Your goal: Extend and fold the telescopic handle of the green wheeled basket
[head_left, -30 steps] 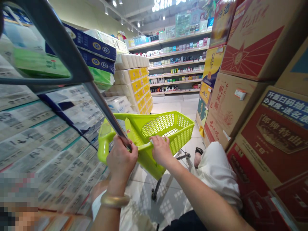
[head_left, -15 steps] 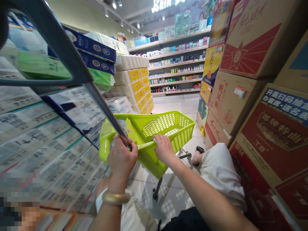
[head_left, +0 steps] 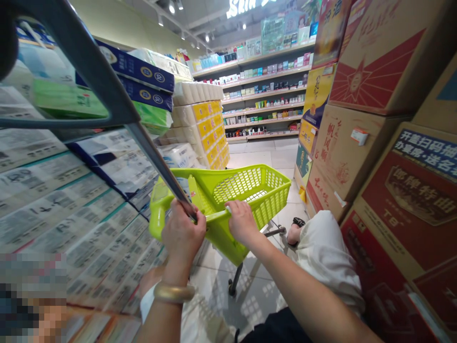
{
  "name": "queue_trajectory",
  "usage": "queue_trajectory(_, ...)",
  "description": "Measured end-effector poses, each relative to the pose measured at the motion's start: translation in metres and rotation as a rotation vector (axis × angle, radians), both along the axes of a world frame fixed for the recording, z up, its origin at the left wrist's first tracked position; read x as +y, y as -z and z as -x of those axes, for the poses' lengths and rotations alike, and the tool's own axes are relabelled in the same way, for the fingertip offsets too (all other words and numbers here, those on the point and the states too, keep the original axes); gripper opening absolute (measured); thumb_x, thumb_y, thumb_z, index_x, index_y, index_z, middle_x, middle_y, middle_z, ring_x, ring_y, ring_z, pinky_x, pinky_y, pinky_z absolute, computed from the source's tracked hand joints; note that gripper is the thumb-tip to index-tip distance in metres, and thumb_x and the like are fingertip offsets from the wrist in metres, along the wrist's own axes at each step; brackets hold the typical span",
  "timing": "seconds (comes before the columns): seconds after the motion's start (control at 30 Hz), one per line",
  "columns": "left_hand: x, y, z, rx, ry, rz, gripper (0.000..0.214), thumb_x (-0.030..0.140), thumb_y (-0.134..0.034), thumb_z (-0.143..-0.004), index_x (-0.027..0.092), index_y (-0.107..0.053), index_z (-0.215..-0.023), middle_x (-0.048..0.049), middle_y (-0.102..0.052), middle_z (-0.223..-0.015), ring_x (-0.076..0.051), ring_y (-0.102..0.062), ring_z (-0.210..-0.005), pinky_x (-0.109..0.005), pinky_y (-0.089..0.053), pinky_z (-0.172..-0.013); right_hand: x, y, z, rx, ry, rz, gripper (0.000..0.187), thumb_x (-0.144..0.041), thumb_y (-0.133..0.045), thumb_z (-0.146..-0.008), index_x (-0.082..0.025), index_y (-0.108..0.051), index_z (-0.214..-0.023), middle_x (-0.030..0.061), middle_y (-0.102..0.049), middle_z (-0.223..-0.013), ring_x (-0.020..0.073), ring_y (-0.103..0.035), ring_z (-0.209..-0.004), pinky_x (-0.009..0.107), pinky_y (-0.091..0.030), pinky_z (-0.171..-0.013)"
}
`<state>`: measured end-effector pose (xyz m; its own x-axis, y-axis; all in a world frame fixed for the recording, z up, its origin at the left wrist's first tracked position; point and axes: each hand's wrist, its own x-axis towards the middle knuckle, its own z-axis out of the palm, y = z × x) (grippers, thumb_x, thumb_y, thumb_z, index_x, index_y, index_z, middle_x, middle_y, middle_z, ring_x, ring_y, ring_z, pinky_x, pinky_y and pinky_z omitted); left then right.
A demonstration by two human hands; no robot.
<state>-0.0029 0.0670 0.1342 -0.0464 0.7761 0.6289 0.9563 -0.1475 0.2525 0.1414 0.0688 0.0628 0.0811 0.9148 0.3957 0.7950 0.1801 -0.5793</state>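
The left hand (head_left: pixel 183 236) and the right hand (head_left: pixel 243 223) are both clenched around the handle bar (head_left: pixel 216 216) of a lime-green plastic shopping trolley (head_left: pixel 266 207), with the fingers curled over it, the left toward the bar's left end and the right further along. Neither hand is released, though the view from above does not show how hard either one squeezes. The trolley stands on the tiled floor (head_left: pixel 250 157) directly ahead of the person, on a wheeled metal frame (head_left: pixel 274 231). This two-handed hold, with the hands well apart, looks like a sound one: the spacing should give good control of the trolley's heading, and that matters in a tight aisle. Stacked packs of tissue (head_left: pixel 60 209) rise close on the left, while printed cardboard baijiu cartons (head_left: pixel 403 190) tower close on the right. A grey metal bar (head_left: pixel 157 166) slants down from the upper left to the left hand, but whether it touches that hand or only passes in front cannot be told. A gold bangle (head_left: pixel 173 293) circles the left wrist. A leg in cream cloth (head_left: pixel 330 257), its foot in a black sandal (head_left: pixel 298 222), is just beside the trolley's right side. Shop shelves (head_left: pixel 264 110) lined with small bottles and boxes stand at the far end of the aisle.
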Motion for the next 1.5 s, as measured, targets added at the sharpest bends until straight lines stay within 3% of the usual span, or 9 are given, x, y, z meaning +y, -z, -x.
queue_trajectory(0.07, 0.001, 0.001, 0.0, -0.001, 0.009, -0.006, 0.036, 0.036, -0.049, -0.081, 0.016, -0.05, -0.111, -0.0055, -0.069, -0.078, -0.025, -0.067, -0.07, -0.032, -0.041, -0.057, -0.001, -0.002, 0.007, 0.022, -0.008, -0.005, 0.047, -0.003, -0.051, -0.072, -0.015, -0.057, -0.117, 0.0102, -0.059, -0.11, 0.0227, -0.049, -0.104, 0.037, -0.035, -0.101)
queue_trajectory(0.2, 0.002, 0.002, 0.001, 0.015, -0.008, 0.004, 0.042, 0.037, -0.05, -0.081, 0.015, -0.048, -0.116, -0.0064, -0.07, -0.083, -0.025, -0.067, -0.07, -0.032, -0.041, -0.057, -0.006, -0.014, 0.033, 0.033, -0.176, -0.1, 0.045, -0.008, -0.055, -0.074, -0.018, -0.057, -0.118, 0.0078, -0.06, -0.112, 0.0219, -0.049, -0.107, 0.036, -0.033, -0.103)
queue_trajectory(0.3, 0.003, 0.001, 0.002, 0.014, -0.008, 0.021, 0.043, 0.038, -0.05, -0.081, 0.015, -0.048, -0.117, -0.0057, -0.069, -0.082, -0.025, -0.066, -0.069, -0.033, -0.041, -0.057, -0.005, -0.015, 0.037, 0.021, -0.243, -0.129, 0.043, -0.01, -0.057, -0.076, -0.021, -0.058, -0.118, 0.0064, -0.061, -0.111, 0.0221, -0.05, -0.109, 0.039, -0.029, -0.105)
queue_trajectory(0.53, 0.002, 0.001, 0.001, -0.02, 0.026, 0.013, 0.033, 0.036, -0.049, -0.08, 0.016, -0.052, -0.107, -0.0047, -0.066, -0.074, -0.024, -0.065, -0.069, -0.032, -0.042, -0.059, 0.002, 0.0, 0.009, 0.056, 0.015, -0.029, 0.045, -0.002, -0.053, -0.071, -0.02, -0.06, -0.112, 0.007, -0.063, -0.108, 0.0232, -0.052, -0.107, 0.045, -0.021, -0.109)
queue_trajectory(0.8, 0.003, 0.002, 0.003, 0.001, 0.009, 0.011, 0.041, 0.042, -0.048, -0.079, 0.015, -0.052, -0.11, -0.005, -0.065, -0.072, -0.025, -0.063, -0.065, -0.032, -0.04, -0.056, -0.007, -0.013, 0.044, 0.073, -0.194, -0.163, 0.037, -0.013, -0.056, -0.079, -0.024, -0.058, -0.114, 0.005, -0.063, -0.111, 0.0221, -0.051, -0.11, 0.043, -0.022, -0.107)
queue_trajectory(1.0, 0.002, 0.003, 0.004, -0.015, 0.067, -0.015, 0.028, 0.039, -0.048, -0.08, 0.019, -0.051, -0.1, -0.0025, -0.063, -0.071, -0.023, -0.064, -0.065, -0.031, -0.042, -0.058, 0.001, 0.003, 0.011, 0.069, -0.023, -0.089, 0.043, -0.003, -0.052, -0.072, -0.022, -0.059, -0.11, 0.0056, -0.064, -0.109, 0.0216, -0.053, -0.107, 0.043, -0.023, -0.107)
queue_trajectory(1.1, 0.002, 0.004, 0.003, -0.02, 0.071, -0.029, 0.028, 0.039, -0.048, -0.08, 0.018, -0.052, -0.099, -0.0027, -0.063, -0.07, -0.023, -0.064, -0.068, -0.031, -0.043, -0.059, 0.001, 0.005, 0.008, 0.071, 0.064, -0.052, 0.044, -0.002, -0.051, -0.072, -0.019, -0.06, -0.111, 0.0083, -0.064, -0.108, 0.0233, -0.052, -0.107, 0.043, -0.025, -0.106)
queue_trajectory(1.33, 0.002, 0.002, 0.002, -0.018, 0.043, -0.016, 0.04, 0.04, -0.048, -0.079, 0.014, -0.053, -0.109, -0.0058, -0.066, -0.073, -0.025, -0.064, -0.066, -0.033, -0.042, -0.057, -0.009, -0.011, 0.051, 0.07, -0.139, -0.182, 0.038, -0.015, -0.053, -0.084, -0.023, -0.057, -0.12, 0.0061, -0.063, -0.114, 0.0217, -0.05, -0.109, 0.041, -0.024, -0.106)
queue_trajectory(1.5, 0.003, 0.003, 0.005, -0.042, 0.1, -0.027, 0.037, 0.038, -0.049, -0.08, 0.017, -0.053, -0.109, -0.0038, -0.065, -0.072, -0.024, -0.064, -0.068, -0.033, -0.045, -0.061, -0.004, -0.006, 0.025, 0.02, -0.074, -0.085, 0.042, -0.007, -0.053, -0.077, -0.023, -0.059, -0.115, 0.0065, -0.063, -0.114, 0.0229, -0.049, -0.112, 0.043, -0.023, -0.105)
